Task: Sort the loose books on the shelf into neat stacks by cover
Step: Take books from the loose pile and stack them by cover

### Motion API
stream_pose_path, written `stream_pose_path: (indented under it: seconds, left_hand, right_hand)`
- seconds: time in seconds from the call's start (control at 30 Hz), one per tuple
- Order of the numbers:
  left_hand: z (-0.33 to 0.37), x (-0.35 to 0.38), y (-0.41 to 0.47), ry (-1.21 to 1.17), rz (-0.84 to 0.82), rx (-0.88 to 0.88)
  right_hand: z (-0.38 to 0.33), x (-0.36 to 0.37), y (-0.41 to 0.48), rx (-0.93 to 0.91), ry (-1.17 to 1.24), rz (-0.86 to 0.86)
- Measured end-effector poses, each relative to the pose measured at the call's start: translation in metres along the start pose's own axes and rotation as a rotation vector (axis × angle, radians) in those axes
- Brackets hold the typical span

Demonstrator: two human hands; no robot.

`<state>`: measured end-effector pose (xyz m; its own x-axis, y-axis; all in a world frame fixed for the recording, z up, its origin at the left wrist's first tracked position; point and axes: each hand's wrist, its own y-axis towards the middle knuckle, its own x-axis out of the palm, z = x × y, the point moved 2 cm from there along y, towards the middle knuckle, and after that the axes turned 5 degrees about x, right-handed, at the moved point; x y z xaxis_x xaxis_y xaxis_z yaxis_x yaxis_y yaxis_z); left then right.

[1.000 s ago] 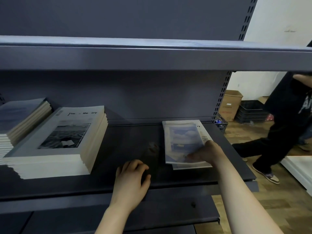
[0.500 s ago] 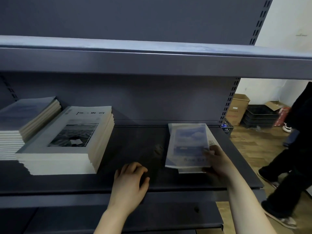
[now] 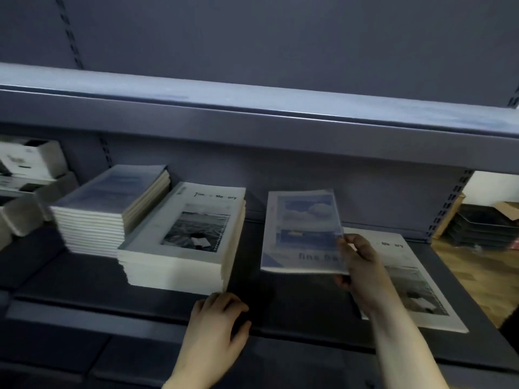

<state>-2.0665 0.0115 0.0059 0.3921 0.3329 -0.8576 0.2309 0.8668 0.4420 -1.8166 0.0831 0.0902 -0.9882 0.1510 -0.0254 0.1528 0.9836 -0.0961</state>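
R hand had the blue sky-cover book pinched, lifted off the shelf; L hand flat on the shelf front.

Your R fingers (image 3: pixel 354 249) were pinched on the near-right corner of the blue book (image 3: pixel 302 233), thumb on top of the cover, other fingers under it, w/ the R hand (image 3: pixel 362 272) below and right of it. Book was thin, flat, rectangular, glossy soft cover w/ clouds; long axis ran front-to-back, title edge toward you, tilted a bit. It hung over the dark matte metal shelf (image 3: pixel 295 304), between the grey-photo stack (image 3: pixel 182 237) and a single grey-photo book (image 3: pixel 412 279) lying flat at right. Your L hand (image 3: pixel 217 329) rested palm-down, fingers (image 3: pixel 222 300) loosely together, tips just beside that stack's near corner. Further left sat a blue-cover stack (image 3: pixel 112 209), pale page edges showing.
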Motion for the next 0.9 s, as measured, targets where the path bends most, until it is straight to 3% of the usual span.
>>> stream_pose_path:
  seconds: [0.47, 0.9]
  left_hand:
    - [-0.150, -0.067, -0.043, 0.066, 0.032, -0.077]
    - [-0.244, -0.093, -0.053, 0.078, 0.078, -0.072]
  right_hand:
    - [-0.038, 0.213, -0.017, -0.006, 0.115, -0.157]
    - [-0.039, 0.336, -0.020, 0.022, 0.023, -0.118]
